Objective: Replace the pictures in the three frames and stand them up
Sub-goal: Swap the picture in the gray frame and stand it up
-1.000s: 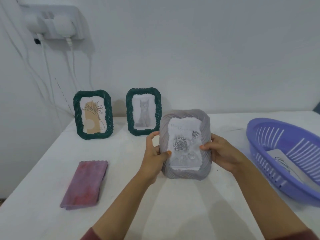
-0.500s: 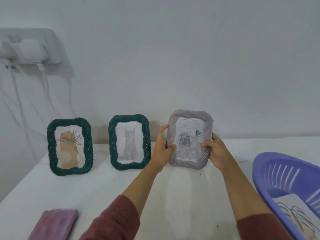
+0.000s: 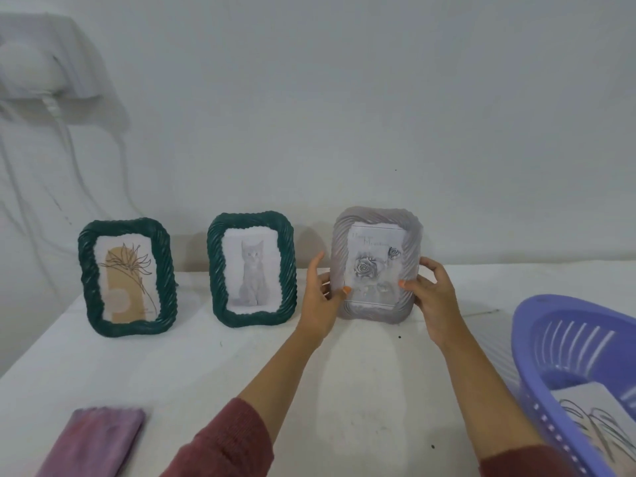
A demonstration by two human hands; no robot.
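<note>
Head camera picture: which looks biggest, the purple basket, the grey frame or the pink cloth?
1. Purple basket, cut off by the edge and nearer the camera.
2. Grey frame and pink cloth: too alike, cloth partly cropped.

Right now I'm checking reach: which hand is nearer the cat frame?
Left. The left hand grips the grey frame just beside the cat frame; the right hand holds its far edge.
</note>
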